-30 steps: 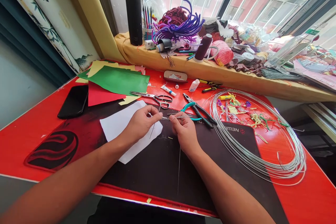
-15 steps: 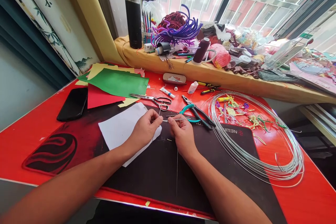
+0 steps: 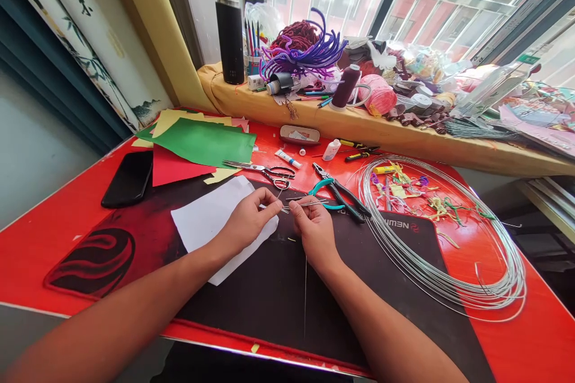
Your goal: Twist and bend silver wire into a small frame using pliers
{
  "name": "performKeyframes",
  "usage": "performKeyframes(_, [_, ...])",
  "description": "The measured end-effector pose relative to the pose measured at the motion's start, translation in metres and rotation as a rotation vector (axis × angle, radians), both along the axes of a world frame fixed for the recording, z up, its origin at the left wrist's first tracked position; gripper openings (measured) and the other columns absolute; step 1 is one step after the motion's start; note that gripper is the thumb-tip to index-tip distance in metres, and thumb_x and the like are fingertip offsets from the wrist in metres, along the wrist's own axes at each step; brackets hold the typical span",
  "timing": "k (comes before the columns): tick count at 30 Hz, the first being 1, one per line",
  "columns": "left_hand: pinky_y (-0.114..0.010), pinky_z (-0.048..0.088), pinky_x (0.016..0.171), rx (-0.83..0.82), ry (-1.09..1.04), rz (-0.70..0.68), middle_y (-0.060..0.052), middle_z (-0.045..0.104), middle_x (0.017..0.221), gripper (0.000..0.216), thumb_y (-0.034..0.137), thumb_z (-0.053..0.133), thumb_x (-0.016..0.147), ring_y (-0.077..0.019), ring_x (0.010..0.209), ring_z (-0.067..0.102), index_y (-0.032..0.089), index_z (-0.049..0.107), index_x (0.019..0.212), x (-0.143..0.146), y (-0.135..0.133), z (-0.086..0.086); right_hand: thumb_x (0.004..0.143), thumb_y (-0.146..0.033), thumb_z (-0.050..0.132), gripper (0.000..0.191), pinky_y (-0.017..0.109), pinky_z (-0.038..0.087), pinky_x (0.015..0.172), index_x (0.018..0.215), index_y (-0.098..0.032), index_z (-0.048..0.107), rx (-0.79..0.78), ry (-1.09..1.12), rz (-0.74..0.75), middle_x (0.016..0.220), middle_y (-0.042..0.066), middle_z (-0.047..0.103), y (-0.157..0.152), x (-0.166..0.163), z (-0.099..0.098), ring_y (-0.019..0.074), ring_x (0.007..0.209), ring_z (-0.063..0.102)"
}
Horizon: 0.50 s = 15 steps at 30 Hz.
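My left hand (image 3: 247, 220) and my right hand (image 3: 314, 226) meet over the black desk mat (image 3: 278, 287), fingertips almost touching. Both pinch thin pieces of silver wire (image 3: 305, 293); one long piece runs down from my right hand toward the mat's front edge. Several short wire pieces (image 3: 309, 202) lie just beyond my fingers. My left hand rests over a white sheet of paper (image 3: 202, 221). Teal-handled pliers (image 3: 336, 190) lie just behind my right hand, scissors (image 3: 265, 170) behind my left.
A big coil of silver wire (image 3: 449, 275) lies on the red table (image 3: 31, 239) at right, with coloured scraps (image 3: 417, 191) inside it. Coloured paper sheets (image 3: 202, 140) and a black phone (image 3: 128, 178) are at left. The window ledge (image 3: 359, 122) holds a black flask (image 3: 230, 27), yarn and craft clutter.
My hands have drawn slightly closer together and nearer to me, still pinching the wire. Nothing else on the table has moved.
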<state>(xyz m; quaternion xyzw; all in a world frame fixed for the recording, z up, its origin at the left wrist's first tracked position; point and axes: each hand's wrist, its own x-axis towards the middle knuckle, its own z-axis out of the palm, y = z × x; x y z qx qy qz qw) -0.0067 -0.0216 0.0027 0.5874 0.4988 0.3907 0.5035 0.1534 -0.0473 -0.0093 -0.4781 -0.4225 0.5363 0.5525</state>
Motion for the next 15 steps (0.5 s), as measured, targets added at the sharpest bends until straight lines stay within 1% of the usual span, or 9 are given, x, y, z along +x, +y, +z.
performKeyframes(3, [-0.030,0.043,0.069,0.111,0.143,0.058,0.001,0.064,0.079,0.024,0.042,0.067,0.088,-0.0182,0.075,0.058,0.022,0.060,0.078,-0.0042,0.0007,0.0047,0.083,-0.050,0.079,0.036,0.026,0.022,0.047,0.080,-0.023,0.055,0.000,-0.005,0.003,0.053,-0.009,0.039,0.0004,-0.0001,-0.0003,0.0100,0.047,0.031])
performKeyframes(6, [-0.030,0.042,0.066,0.142,0.169,0.060,0.001,0.063,0.079,0.022,0.041,0.066,0.090,-0.0174,0.072,0.057,0.022,0.059,0.081,-0.0053,0.0003,0.0065,0.083,-0.050,0.079,0.037,0.026,0.021,0.046,0.080,-0.023,0.055,-0.006,0.017,0.012,0.053,-0.009,0.038,0.0014,-0.0007,-0.0016,0.0095,0.046,0.029])
performKeyframes(8, [-0.029,0.042,0.063,0.106,0.106,0.005,0.002,0.063,0.078,0.022,0.042,0.063,0.092,-0.0156,0.066,0.055,0.022,0.057,0.085,-0.0043,0.0001,0.0056,0.083,-0.050,0.079,0.037,0.025,0.020,0.046,0.080,-0.023,0.055,-0.008,0.033,0.015,0.052,-0.010,0.037,0.0019,-0.0011,-0.0026,0.0090,0.045,0.028])
performKeyframes(11, [-0.028,0.042,0.058,-0.011,-0.070,-0.110,0.002,0.065,0.077,0.025,0.045,0.061,0.095,-0.0126,0.058,0.053,0.022,0.053,0.088,-0.0024,0.0009,0.0029,0.084,-0.049,0.079,0.036,0.025,0.020,0.046,0.080,-0.022,0.056,-0.003,0.034,0.014,0.053,-0.009,0.039,0.0018,-0.0011,-0.0034,0.0090,0.046,0.029])
performKeyframes(13, [-0.026,0.042,0.055,-0.094,-0.174,-0.139,0.002,0.067,0.076,0.027,0.046,0.062,0.094,-0.0112,0.054,0.053,0.021,0.052,0.090,-0.0017,0.0021,0.0011,0.084,-0.049,0.079,0.035,0.025,0.021,0.046,0.081,-0.022,0.056,-0.001,0.035,0.014,0.053,-0.009,0.040,0.0014,-0.0009,-0.0036,0.0090,0.046,0.030])
performKeyframes(15, [-0.025,0.040,0.052,-0.160,-0.235,-0.130,0.002,0.067,0.074,0.030,0.047,0.065,0.093,-0.0106,0.052,0.055,0.021,0.052,0.089,-0.0014,0.0032,-0.0001,0.084,-0.048,0.079,0.035,0.025,0.021,0.046,0.081,-0.022,0.056,-0.003,0.039,0.012,0.053,-0.010,0.039,0.0013,-0.0007,-0.0035,0.0089,0.046,0.029])
